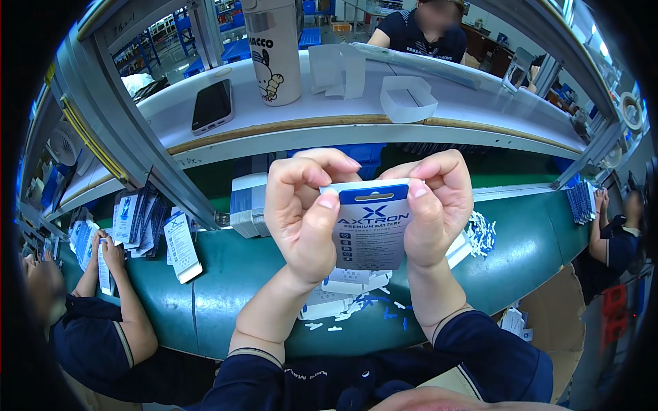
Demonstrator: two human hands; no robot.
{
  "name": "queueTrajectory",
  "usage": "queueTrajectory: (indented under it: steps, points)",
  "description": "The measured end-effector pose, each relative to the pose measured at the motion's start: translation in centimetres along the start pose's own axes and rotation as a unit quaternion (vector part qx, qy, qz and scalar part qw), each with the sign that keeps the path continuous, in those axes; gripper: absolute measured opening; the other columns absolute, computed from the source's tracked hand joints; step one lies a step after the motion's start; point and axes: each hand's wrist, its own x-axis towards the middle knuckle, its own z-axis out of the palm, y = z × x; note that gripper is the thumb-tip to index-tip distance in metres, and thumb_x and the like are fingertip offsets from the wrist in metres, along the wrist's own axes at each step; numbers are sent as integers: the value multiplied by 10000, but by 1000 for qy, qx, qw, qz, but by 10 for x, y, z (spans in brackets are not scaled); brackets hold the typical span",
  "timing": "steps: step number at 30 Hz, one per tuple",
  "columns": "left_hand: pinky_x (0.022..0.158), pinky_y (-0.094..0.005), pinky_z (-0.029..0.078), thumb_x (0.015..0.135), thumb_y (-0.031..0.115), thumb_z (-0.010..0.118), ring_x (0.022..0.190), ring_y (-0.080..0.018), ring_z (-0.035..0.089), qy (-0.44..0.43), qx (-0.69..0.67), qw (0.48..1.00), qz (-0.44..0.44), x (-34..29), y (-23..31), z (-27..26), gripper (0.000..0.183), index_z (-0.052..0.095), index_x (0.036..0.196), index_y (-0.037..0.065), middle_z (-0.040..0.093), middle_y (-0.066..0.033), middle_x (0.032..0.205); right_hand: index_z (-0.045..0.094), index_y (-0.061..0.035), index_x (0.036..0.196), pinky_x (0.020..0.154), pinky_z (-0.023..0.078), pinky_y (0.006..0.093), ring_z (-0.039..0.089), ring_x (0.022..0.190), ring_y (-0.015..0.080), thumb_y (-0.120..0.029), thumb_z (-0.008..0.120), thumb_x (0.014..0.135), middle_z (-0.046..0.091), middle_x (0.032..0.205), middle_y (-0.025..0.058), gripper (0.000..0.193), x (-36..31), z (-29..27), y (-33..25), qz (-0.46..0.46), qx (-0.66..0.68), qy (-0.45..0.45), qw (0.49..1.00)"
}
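In the head view, a flat battery package point(372, 246) in white and dark blue is held up in front of the person, above the green worktable point(226, 294). Its long axis runs up and down the picture, tipped slightly; the blue hang-tab end with its slot points up and away from the person, the plain lower end points back toward the body, and the printed face looks at the camera. The left hand point(301, 222) pinches the upper left corner, thumb in front and forefinger curled close behind the top edge; the right hand point(439, 212) grips the upper right corner likewise, thumb on the face and other fingers bent behind. Beneath, a loose pile of flat cartons point(343, 291) lies on the table, with blue and white cut-out scraps point(391, 312) strewn beside it. A heap of small white and blue pieces point(482, 234) lies to the right, and a white package point(181, 248) lies slanted at the left
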Motion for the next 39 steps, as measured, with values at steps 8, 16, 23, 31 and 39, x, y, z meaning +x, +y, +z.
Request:
queueTrajectory:
  steps: [8,16,23,31,39]
  points:
    - [680,-271,477,883,100,488,713,-161,528,0,3,1000,4,3,-5,3,107,393,916,64,506,-144,983,454,-12,909,694,547,257,656,761,137,-67,599,887,669,844,200,156,2,1,3,10,33,-6,999]
    - [685,-266,491,925,227,608,747,-143,556,-25,-11,996,80,3,-12,1,266,435,954,27,518,-146,1016,471,-11,914,707,547,260,676,809,187,-307,733,820,670,859,218,406,2,1,7,-27,53,-9,998]
    - [731,-324,500,985,371,420,804,-200,571,36,-23,999,21,-2,-1,1,385,514,921,3,518,-165,997,491,-16,894,698,527,231,681,847,201,-323,749,797,673,889,232,413,1,-2,7,-25,32,-8,999]
    - [767,-297,483,894,87,472,817,-174,565,37,-12,999,-17,-2,-4,-2,154,529,972,-33,569,-155,954,495,-23,857,673,512,219,687,827,208,-347,764,766,673,843,191,430,4,-2,7,-14,43,-2,999]
    - [768,-283,487,892,22,510,818,-149,569,42,-41,998,-2,-4,-7,4,43,504,923,-8,545,-150,1016,495,-29,842,716,544,274,692,864,253,-381,808,654,674,838,152,507,2,-8,6,-43,10,-27,999]
